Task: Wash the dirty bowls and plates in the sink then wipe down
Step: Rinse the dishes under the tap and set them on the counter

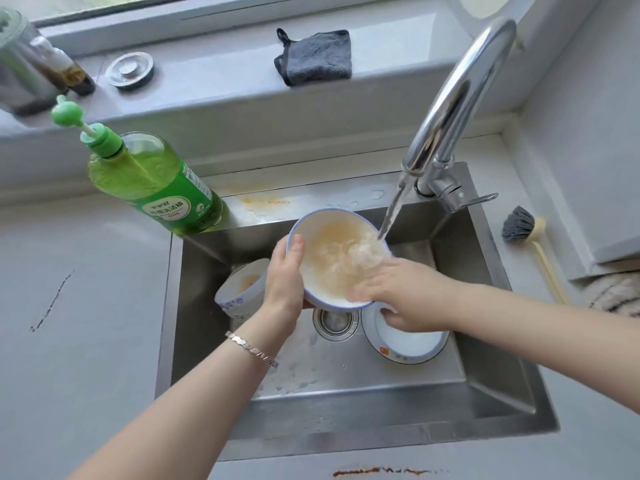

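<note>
Sink floor (346,375) lies open in front; farther back, tipped bowl (242,284) and plate (407,346) apparently narrow the passage.

A person's two bare forearms, with left hand (285,282) and right hand (398,292). A thin silver bracelet of flat angular links (251,349) (slightly shiny) circles the left wrist.

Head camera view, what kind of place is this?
Most likely a home kitchen: a steel sink with its tap running, a green dish soap bottle beside it, and a left hand holding a dirty bowl under the water.
</note>
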A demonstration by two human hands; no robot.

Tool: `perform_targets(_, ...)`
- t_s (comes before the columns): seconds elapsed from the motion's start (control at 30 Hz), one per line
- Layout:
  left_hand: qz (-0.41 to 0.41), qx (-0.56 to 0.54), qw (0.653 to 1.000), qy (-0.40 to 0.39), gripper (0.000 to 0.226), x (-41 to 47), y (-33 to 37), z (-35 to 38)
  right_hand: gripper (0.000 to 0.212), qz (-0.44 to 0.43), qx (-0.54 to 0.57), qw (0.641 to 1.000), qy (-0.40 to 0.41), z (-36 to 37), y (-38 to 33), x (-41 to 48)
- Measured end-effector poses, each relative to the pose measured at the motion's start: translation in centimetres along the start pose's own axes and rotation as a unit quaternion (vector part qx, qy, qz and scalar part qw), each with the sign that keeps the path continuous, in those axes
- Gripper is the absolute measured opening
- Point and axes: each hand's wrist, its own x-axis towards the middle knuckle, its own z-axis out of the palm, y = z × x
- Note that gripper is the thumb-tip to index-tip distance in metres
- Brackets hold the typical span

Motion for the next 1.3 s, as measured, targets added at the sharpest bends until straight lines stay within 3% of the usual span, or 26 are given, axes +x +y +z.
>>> perform_targets(0.07, -0.023, 0.042, 0.999, -0.004, 0.015, 0.1, 0.5, -1.3, 0.062, 0.009, -0.043, 0.999, -0.024, 0.2, 1.6, -0.6)
perform_targets(0.13, -0.051, 0.108, 0.993, -0.002, 0.032, 0.2, 0.8, -2.5, 0.060, 0.027, -0.034, 0.998, -0.050, 0.2, 1.7, -1.1)
perform_targets(0.2, -0.062, 0.173, 0.983, -0.002, 0.050, 0.2, 0.9, -3.7, 0.053, 0.061, 0.018, 0.995, -0.078, 0.9, 1.8, -1.6)
perform_targets(0.33, -0.029, 0.304, 0.952, 0.015, 0.057, 0.4, 1.0, -6.6, 0.047, 0.124, 0.094, 0.985, -0.072, 2.4, 1.8, -2.9)
perform_targets(0.47, 0.120, 0.490, 0.862, 0.052, 0.075, 0.1, 0.0, -9.1, 0.044, 0.158, 0.148, 0.976, -0.038, 3.2, 1.3, -3.7)
perform_targets(0.57, 0.203, 0.564, 0.797, 0.072, 0.077, -0.6, -0.1, -10.2, 0.042, 0.164, 0.165, 0.972, -0.030, 3.5, 0.9, -3.9)
perform_targets(0.67, 0.306, 0.653, 0.685, 0.109, 0.089, -1.0, -0.4, -11.6, 0.041, 0.163, 0.166, 0.972, -0.028, 3.2, 0.3, -3.8)
perform_targets(0.73, 0.321, 0.668, 0.660, 0.122, 0.090, -1.4, -0.4, -11.9, 0.041, 0.161, 0.165, 0.972, -0.032, 3.0, 0.0, -3.5)
perform_targets(0.8, 0.270, 0.659, 0.690, 0.128, 0.084, -1.8, 0.1, -11.1, 0.042, 0.161, 0.148, 0.975, -0.039, 2.9, -0.5, -3.2)
perform_targets(0.9, 0.173, 0.613, 0.765, 0.093, 0.079, -2.4, 0.1, -8.9, 0.047, 0.147, 0.134, 0.980, -0.028, 3.2, -1.7, -2.3)
perform_targets(1.1, 0.122, 0.292, 0.948, -0.030, 0.077, -3.0, -0.2, -1.9, 0.075, 0.039, 0.164, 0.985, 0.032, 3.1, -5.6, 0.2)
perform_targets(1.2, 0.087, 0.168, 0.981, -0.044, 0.071, -2.6, 1.0, 0.2, 0.075, 0.013, 0.176, 0.983, 0.052, 2.8, -4.5, -0.4)
perform_targets(1.3, 0.043, 0.177, 0.979, -0.087, 0.072, -2.4, 2.2, 0.3, 0.061, -0.035, -0.026, 0.998, 0.047, 2.7, 0.5, -1.2)
